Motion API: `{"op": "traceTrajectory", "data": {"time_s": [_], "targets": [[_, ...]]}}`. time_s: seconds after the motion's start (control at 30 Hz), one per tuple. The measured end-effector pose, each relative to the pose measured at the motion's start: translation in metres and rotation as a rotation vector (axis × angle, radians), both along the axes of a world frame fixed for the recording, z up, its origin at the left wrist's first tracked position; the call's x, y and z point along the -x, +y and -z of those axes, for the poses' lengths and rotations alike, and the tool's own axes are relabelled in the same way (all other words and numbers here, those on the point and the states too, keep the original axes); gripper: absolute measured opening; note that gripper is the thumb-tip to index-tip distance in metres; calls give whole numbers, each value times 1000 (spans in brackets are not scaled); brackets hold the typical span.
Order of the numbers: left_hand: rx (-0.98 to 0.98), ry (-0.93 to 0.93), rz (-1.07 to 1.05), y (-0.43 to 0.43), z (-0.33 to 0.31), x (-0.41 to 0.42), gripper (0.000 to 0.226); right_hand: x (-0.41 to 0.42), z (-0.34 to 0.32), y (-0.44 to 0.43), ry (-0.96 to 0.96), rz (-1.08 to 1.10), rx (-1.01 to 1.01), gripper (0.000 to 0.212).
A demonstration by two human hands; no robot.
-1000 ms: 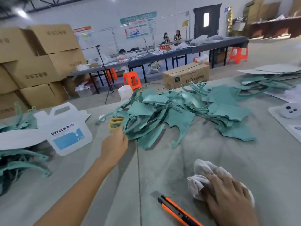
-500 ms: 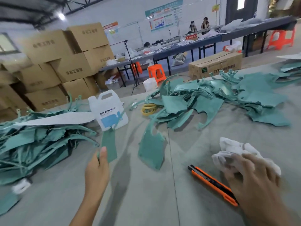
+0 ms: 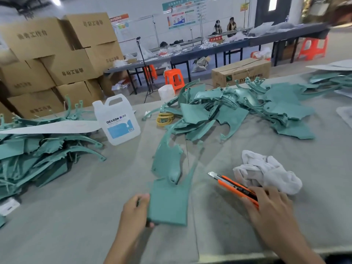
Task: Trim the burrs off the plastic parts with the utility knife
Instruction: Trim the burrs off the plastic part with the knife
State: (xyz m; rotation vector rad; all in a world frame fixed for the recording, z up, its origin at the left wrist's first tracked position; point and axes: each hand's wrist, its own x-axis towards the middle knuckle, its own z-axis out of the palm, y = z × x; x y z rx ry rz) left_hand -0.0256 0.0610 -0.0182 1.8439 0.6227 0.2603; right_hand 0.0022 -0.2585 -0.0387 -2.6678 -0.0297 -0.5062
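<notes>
Hands at the near edge of the worktop (image 3: 76,206), one on a part and one on the knife.
A heap of teal parts (image 3: 38,153) crowds the left edge, with a white jug (image 3: 118,119) just beside it. Your left hand (image 3: 133,212) pinches the near left edge of a plastic part (image 3: 169,199) that lies flat, stretching away from you. A strip of bare worktop separates it from the utility knife (image 3: 228,182). Your right hand (image 3: 270,212) lies over the knife's rear end; whether the fingers are closed round it cannot be told. A white cloth (image 3: 266,172) sits just behind the knife, and a second heap (image 3: 238,109) spans the far side.
</notes>
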Motion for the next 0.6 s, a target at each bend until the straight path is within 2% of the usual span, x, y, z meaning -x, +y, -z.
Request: {"op": "traceTrajectory", "data": {"time_s": [0.1,0.2,0.27,0.33,0.37,0.4,0.47,0.5,0.53,0.6], "targets": [[-100,-31,-110,28,-5,-31,25,7,-4,-7,29,32,-120,26],[-129,-38,-88,43,-7,-41,18,15,-11,-12,123,4,-200,26],[-91,-10,-4,39,-6,-30,8,20,-15,-16,195,-37,-161,25],[-70,33,58,34,-1,-12,18,23,-18,-18,268,-71,-58,29],[-124,62,79,32,1,-4,22,23,-18,-18,292,-77,-13,38],[-266,103,102,30,3,3,25,22,-19,-18,306,-77,21,49],[-623,140,147,23,4,13,45,17,-19,-14,312,-87,51,50],[-716,109,181,18,2,16,59,16,-19,-11,317,-100,53,45],[-746,120,239,11,1,17,76,14,-19,-8,322,-116,43,39],[-743,260,421,-2,5,15,112,14,-18,-2,334,-143,-16,30]]}}
